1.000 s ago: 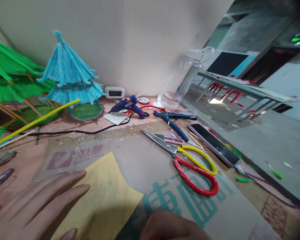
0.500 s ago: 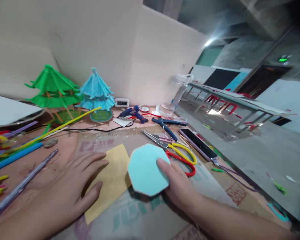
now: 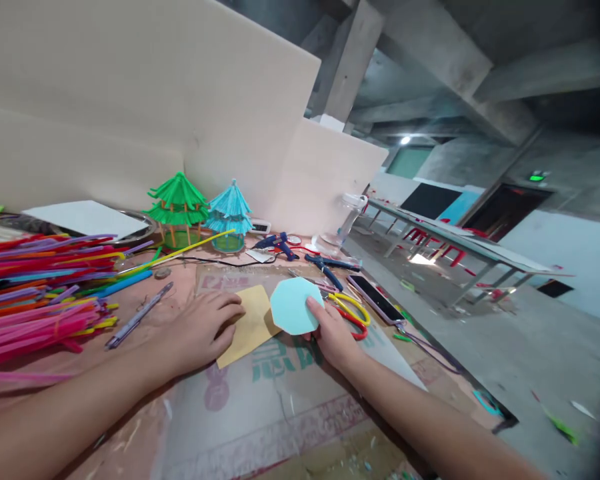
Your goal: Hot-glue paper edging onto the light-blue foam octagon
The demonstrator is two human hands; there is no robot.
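Note:
My right hand (image 3: 330, 333) holds a light blue octagonal card (image 3: 291, 305) by its right edge, thumb on top, just above the table. My left hand (image 3: 205, 327) lies flat with fingers spread on the left part of a yellow sheet of paper (image 3: 250, 323). The blue card overlaps the yellow sheet's right corner. Both rest over a flattened cardboard mat (image 3: 290, 393) with green print.
Scissors with red and yellow handles (image 3: 353, 313), a phone (image 3: 375, 298), blue pliers (image 3: 327, 267) and a blue glue gun (image 3: 277, 243) lie behind my right hand. Green (image 3: 177, 207) and blue (image 3: 229, 213) pavilion models stand by the wall. Coloured pipe cleaners (image 3: 35, 293) and a pen (image 3: 140, 315) lie left.
The camera has pulled back and risen, showing more of the table. My right hand came into view holding the blue octagon beside the yellow sheet. My left hand stays on the sheet.

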